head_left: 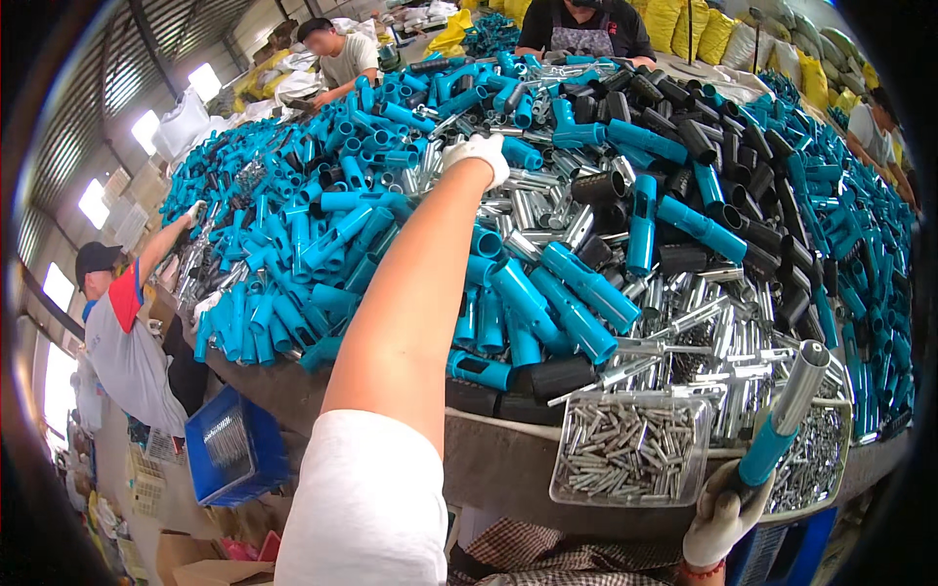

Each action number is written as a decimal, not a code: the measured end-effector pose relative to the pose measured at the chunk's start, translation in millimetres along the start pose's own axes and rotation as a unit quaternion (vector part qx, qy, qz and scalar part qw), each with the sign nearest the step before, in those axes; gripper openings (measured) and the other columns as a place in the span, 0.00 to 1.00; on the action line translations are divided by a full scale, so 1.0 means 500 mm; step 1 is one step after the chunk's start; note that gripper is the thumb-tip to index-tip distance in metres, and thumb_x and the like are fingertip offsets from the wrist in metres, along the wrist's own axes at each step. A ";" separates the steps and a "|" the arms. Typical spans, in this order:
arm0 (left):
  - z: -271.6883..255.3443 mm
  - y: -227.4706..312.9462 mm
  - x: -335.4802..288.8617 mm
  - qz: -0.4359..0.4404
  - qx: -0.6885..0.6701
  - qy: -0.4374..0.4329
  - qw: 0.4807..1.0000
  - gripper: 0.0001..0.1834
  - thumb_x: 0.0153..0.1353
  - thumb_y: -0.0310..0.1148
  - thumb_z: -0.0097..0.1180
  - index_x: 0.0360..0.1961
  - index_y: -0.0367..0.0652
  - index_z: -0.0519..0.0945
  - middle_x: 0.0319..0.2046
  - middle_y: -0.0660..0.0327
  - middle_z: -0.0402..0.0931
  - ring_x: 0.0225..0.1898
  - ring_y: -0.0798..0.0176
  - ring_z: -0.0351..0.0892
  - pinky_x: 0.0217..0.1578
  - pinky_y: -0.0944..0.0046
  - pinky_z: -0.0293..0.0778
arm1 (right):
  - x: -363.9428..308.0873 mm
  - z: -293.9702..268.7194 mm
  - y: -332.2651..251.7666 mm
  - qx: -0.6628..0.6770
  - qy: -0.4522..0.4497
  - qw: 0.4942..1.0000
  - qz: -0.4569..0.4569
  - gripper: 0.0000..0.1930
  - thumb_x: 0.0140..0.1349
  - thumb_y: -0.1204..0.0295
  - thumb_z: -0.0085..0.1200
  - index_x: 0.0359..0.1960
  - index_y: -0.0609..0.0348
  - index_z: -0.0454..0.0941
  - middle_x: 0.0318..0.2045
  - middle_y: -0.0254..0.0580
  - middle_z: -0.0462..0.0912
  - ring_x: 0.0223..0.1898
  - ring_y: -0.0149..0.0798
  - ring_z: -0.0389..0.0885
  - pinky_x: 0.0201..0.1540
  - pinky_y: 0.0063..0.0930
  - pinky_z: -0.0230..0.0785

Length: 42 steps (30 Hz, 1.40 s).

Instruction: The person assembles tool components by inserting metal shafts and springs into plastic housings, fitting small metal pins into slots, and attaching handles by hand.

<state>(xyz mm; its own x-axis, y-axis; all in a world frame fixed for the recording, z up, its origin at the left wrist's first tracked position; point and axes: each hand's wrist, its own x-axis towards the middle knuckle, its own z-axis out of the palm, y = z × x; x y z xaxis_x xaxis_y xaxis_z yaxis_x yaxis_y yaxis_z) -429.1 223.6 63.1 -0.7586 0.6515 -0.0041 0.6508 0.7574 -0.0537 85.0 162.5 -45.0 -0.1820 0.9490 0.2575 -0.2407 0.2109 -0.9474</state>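
Observation:
Wearing a white glove, my left hand [477,159] reaches far into the heap at its middle, among teal plastic sleeves [586,283] and silver metal tubes [528,208]. Its fingers point away and are mostly hidden, so whether they hold anything cannot be made out. At the lower right, my gloved right hand [725,527] is closed round the lower end of a teal tubular handle [764,454]. A shiny metal tube [803,384] sticks out of its upper end, tilted up to the right. Black ribbed grips [598,188] lie mixed into the heap.
A clear plastic tray [630,449] of small metal pins stands at the table's near edge. Another tray [809,459] of small metal parts sits behind my right hand. A blue crate [233,444] is at lower left. Several people work around the heap; one person's hand [195,211] reaches in from the left.

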 end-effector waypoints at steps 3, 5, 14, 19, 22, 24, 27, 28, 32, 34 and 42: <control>0.001 -0.010 0.013 0.003 0.035 0.056 0.998 0.34 0.52 0.40 0.54 0.63 0.55 0.67 0.63 0.52 0.66 0.62 0.47 0.68 0.60 0.49 0.67 | -0.003 -0.007 0.002 -0.016 0.008 1.000 0.010 0.36 0.53 0.51 0.62 0.56 0.64 0.64 0.21 0.33 0.69 0.13 0.20 0.58 0.13 0.15 0.45; 0.000 -0.016 0.027 -0.020 0.038 0.070 0.997 0.27 0.56 0.37 0.53 0.59 0.50 0.72 0.60 0.53 0.70 0.61 0.49 0.71 0.59 0.53 0.69 | -0.002 0.006 -0.018 -0.045 0.039 0.998 0.025 0.38 0.52 0.49 0.63 0.55 0.64 0.63 0.20 0.32 0.68 0.14 0.21 0.58 0.14 0.15 0.46; -0.019 -0.048 -0.018 -0.017 -0.127 0.154 0.980 0.30 0.55 0.43 0.54 0.59 0.45 0.71 0.54 0.47 0.74 0.56 0.46 0.74 0.58 0.54 0.68 | -0.003 0.010 -0.011 -0.028 0.012 0.998 0.047 0.33 0.47 0.68 0.54 0.57 0.66 0.61 0.20 0.32 0.66 0.18 0.23 0.61 0.19 0.16 0.49; -0.056 0.018 -0.123 0.285 -0.466 0.106 0.831 0.28 0.57 0.43 0.53 0.57 0.40 0.71 0.48 0.45 0.75 0.48 0.47 0.77 0.52 0.57 0.70 | -0.013 0.005 -0.002 -0.030 0.020 0.999 0.031 0.33 0.47 0.67 0.55 0.57 0.66 0.61 0.21 0.33 0.68 0.18 0.23 0.62 0.19 0.16 0.50; -0.063 0.126 -0.185 0.445 -0.340 0.054 0.827 0.27 0.58 0.41 0.52 0.58 0.41 0.71 0.47 0.48 0.75 0.50 0.51 0.76 0.52 0.58 0.70 | -0.013 -0.007 0.003 -0.033 -0.001 0.999 0.035 0.34 0.49 0.66 0.57 0.57 0.66 0.60 0.22 0.34 0.68 0.19 0.23 0.62 0.19 0.16 0.50; -0.066 0.172 -0.212 0.495 -0.214 0.042 0.841 0.27 0.60 0.42 0.50 0.58 0.42 0.72 0.48 0.49 0.74 0.52 0.51 0.74 0.54 0.56 0.69 | -0.013 -0.005 0.000 -0.035 -0.001 0.999 0.026 0.34 0.48 0.68 0.56 0.58 0.66 0.60 0.23 0.34 0.68 0.19 0.23 0.62 0.19 0.16 0.50; -0.058 0.195 -0.172 0.516 -0.179 0.114 0.830 0.21 0.62 0.44 0.47 0.52 0.46 0.78 0.47 0.51 0.75 0.51 0.48 0.74 0.54 0.54 0.69 | -0.014 -0.002 0.004 -0.024 -0.008 0.999 0.032 0.34 0.48 0.68 0.56 0.58 0.66 0.60 0.23 0.34 0.68 0.19 0.23 0.63 0.20 0.16 0.50; -0.070 0.202 -0.150 0.473 -0.182 0.153 0.849 0.20 0.62 0.44 0.47 0.51 0.46 0.78 0.47 0.51 0.75 0.51 0.48 0.74 0.54 0.54 0.69 | -0.013 0.003 0.003 -0.022 -0.013 0.999 0.034 0.34 0.48 0.68 0.56 0.58 0.66 0.60 0.23 0.34 0.68 0.19 0.23 0.63 0.20 0.16 0.50; -0.069 0.205 -0.037 0.222 -0.053 0.264 0.937 0.20 0.59 0.42 0.49 0.52 0.50 0.78 0.52 0.51 0.75 0.54 0.50 0.74 0.56 0.53 0.69 | -0.011 0.010 -0.005 -0.018 0.016 0.998 0.066 0.34 0.48 0.67 0.56 0.58 0.65 0.60 0.23 0.34 0.69 0.21 0.23 0.63 0.21 0.16 0.51; -0.068 0.231 0.016 0.158 0.033 0.148 0.976 0.24 0.57 0.44 0.54 0.55 0.55 0.76 0.56 0.55 0.73 0.58 0.53 0.72 0.58 0.53 0.68 | -0.012 -0.005 -0.008 -0.027 0.017 0.999 0.044 0.34 0.48 0.68 0.55 0.59 0.63 0.60 0.24 0.35 0.70 0.21 0.23 0.63 0.21 0.16 0.52; -0.090 0.215 0.001 0.242 0.101 0.159 0.952 0.27 0.52 0.51 0.57 0.53 0.54 0.76 0.49 0.52 0.78 0.56 0.52 0.74 0.55 0.54 0.70 | 0.000 0.014 -0.031 0.005 -0.017 0.997 0.078 0.37 0.39 0.82 0.47 0.59 0.70 0.60 0.32 0.43 0.74 0.27 0.30 0.74 0.28 0.21 0.69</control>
<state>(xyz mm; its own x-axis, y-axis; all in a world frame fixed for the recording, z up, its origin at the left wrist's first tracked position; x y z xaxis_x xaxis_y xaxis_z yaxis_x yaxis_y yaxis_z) -358.1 307.4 102.3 -0.3032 0.9263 0.2237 0.8778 0.3628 -0.3128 82.0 157.8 -29.1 -0.2498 0.9617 0.1126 -0.2165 0.0578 -0.9746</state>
